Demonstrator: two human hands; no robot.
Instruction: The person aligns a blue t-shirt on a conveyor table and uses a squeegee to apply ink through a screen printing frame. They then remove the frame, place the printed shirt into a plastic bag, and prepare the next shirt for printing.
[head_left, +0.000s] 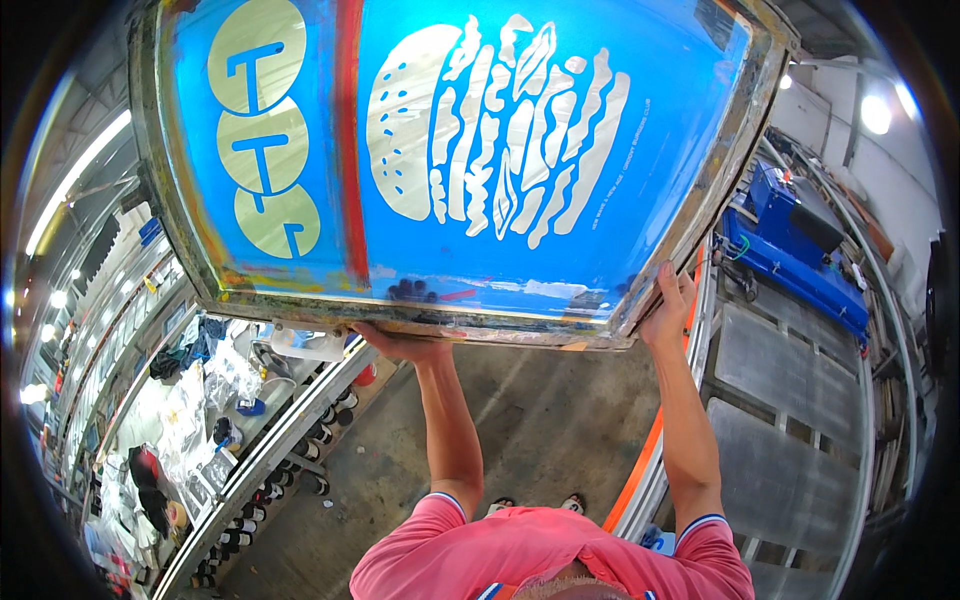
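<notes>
A large screen-printing frame (400, 258) is held up in front of me, tilted, filling the top of the view. Its blue mesh carries a pale burger design (412, 125) and pale discs with lettering (262, 60), divided by a red strip (350, 140). My left hand (405, 344) is closed on the near lower edge; dark finger shapes show through the mesh above it. With my right hand (665, 308) I grip the near right corner, fingers on the outer side and partly hidden. The wooden border is stained with old paint.
At left, a long bench (235, 450) holds plastic bags and cloths, with several dark bottles (320, 434) along its lower side. On the right stands a press line with grey metal platens (780, 460), an orange-edged rail (636, 480) and a blue machine unit (800, 235). Concrete floor (400, 480) lies between.
</notes>
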